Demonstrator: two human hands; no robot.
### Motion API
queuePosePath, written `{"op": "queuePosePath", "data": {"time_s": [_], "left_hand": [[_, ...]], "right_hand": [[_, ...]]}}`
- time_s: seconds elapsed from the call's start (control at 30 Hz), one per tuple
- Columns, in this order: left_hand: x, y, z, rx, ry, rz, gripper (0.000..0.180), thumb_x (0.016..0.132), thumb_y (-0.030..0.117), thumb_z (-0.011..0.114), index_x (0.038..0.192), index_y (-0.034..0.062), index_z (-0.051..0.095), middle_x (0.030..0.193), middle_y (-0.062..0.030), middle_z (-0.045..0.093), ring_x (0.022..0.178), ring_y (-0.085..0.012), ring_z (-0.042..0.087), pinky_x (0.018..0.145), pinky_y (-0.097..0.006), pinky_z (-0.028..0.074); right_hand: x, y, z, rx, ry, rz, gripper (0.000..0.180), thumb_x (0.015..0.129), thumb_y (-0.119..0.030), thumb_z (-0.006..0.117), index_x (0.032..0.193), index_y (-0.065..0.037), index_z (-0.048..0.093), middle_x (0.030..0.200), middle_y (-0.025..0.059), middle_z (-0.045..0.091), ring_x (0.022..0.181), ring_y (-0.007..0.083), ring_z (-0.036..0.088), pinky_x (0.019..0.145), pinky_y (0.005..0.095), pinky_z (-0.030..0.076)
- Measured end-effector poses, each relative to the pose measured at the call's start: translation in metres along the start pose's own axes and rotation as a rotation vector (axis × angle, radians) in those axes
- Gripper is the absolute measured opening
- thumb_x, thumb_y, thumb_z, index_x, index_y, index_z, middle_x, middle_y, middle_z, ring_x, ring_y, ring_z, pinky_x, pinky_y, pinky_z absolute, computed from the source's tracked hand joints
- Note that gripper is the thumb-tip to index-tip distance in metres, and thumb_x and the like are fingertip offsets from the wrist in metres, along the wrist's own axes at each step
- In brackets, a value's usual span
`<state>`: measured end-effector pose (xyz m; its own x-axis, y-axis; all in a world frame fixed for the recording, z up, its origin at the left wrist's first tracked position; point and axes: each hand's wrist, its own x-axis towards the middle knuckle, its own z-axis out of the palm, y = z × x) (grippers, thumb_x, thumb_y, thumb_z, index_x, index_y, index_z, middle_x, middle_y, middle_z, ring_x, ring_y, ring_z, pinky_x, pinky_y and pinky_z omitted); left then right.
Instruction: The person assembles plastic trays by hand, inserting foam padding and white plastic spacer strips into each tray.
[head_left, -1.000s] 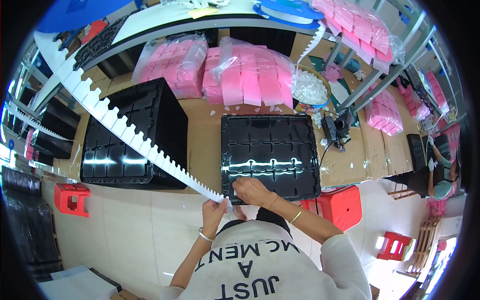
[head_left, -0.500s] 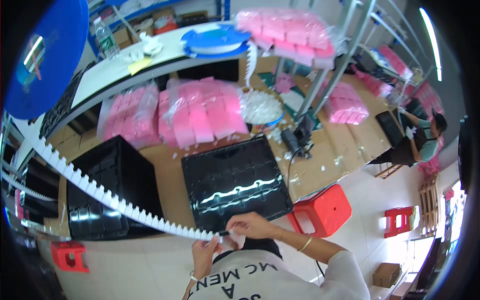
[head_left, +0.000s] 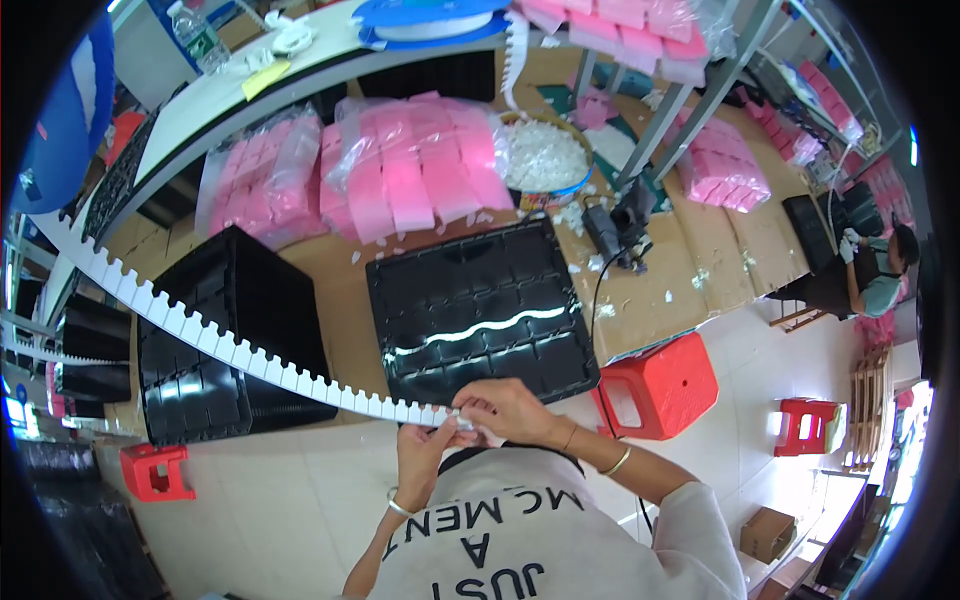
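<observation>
A workshop floor of pale tile, with a cardboard-covered low bench (head_left: pixel 330 260) running under a white shelf. Both hands meet close to the chest. The left hand (head_left: pixel 425 455) pinches the near end of a long white notched strip (head_left: pixel 215 335) between thumb and fingers, and the right hand (head_left: pixel 510 410) closes over that same end from just beside it, fingertips pressed on it — seemingly to keep the strip taut and steady while a small piece is worked at its tip. From the hands the strip climbs away up and to the left. Just beyond the right hand lies a flat black tray (head_left: pixel 475 310) — within easy reach. Beyond the left hand stands a stack of black trays (head_left: pixel 225 340). Farther off are pink bags (head_left: pixel 400 170), and right of the right hand a red stool (head_left: pixel 660 385).
</observation>
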<state>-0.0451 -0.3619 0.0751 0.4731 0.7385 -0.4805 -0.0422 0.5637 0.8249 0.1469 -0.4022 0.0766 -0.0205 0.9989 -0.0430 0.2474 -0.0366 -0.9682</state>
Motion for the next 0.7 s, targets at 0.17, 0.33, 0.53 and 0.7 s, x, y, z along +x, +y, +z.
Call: {"op": "queuePosePath", "data": {"time_s": [0.17, 0.33, 0.53, 0.7], "left_hand": [[0.002, -0.007, -0.011, 0.058, 0.023, 0.027, 0.016, 0.099, 0.004, 0.059, 0.109, -0.0081, 0.058, 0.096, -0.0172, 0.070, 0.080, -0.0260, 0.074, 0.067, -0.027, 0.060], [0.000, 0.015, -0.017, 0.016, -0.004, -0.068, 0.031, 0.105, 0.023, 0.052, 0.106, -0.0064, 0.060, 0.092, -0.0162, 0.071, 0.072, -0.0270, 0.074, 0.053, -0.027, 0.056], [-0.004, -0.009, -0.047, 0.148, 0.040, -0.046, 0.031, 0.103, 0.026, 0.058, 0.102, -0.0033, 0.065, 0.073, -0.0088, 0.065, 0.053, -0.0132, 0.061, 0.042, -0.022, 0.039], [-0.015, -0.036, -0.082, 0.365, 0.120, 0.005, 0.027, 0.099, 0.023, 0.064, 0.094, -0.0023, 0.070, 0.068, -0.0059, 0.064, 0.051, -0.0083, 0.057, 0.041, -0.021, 0.036]], "right_hand": [[0.005, -0.005, 0.008, -0.025, -0.021, -0.068, 0.015, 0.092, -0.012, 0.065, 0.098, 0.002, 0.064, 0.086, 0.0145, 0.066, 0.079, 0.0278, 0.067, 0.071, 0.0369, 0.053], [0.000, -0.010, 0.018, -0.137, 0.013, -0.123, 0.011, 0.093, -0.011, 0.063, 0.096, 0.000, 0.060, 0.087, 0.0133, 0.061, 0.079, 0.0315, 0.063, 0.070, 0.0399, 0.050], [-0.017, -0.021, -0.009, -0.319, 0.098, -0.227, 0.006, 0.090, -0.008, 0.061, 0.096, -0.006, 0.060, 0.089, 0.0105, 0.059, 0.085, 0.0323, 0.062, 0.076, 0.0388, 0.051], [-0.054, 0.014, -0.105, -0.644, 0.139, 0.056, 0.007, 0.087, -0.003, 0.064, 0.092, -0.005, 0.059, 0.091, 0.0124, 0.062, 0.087, 0.0345, 0.063, 0.076, 0.0426, 0.051]]}}
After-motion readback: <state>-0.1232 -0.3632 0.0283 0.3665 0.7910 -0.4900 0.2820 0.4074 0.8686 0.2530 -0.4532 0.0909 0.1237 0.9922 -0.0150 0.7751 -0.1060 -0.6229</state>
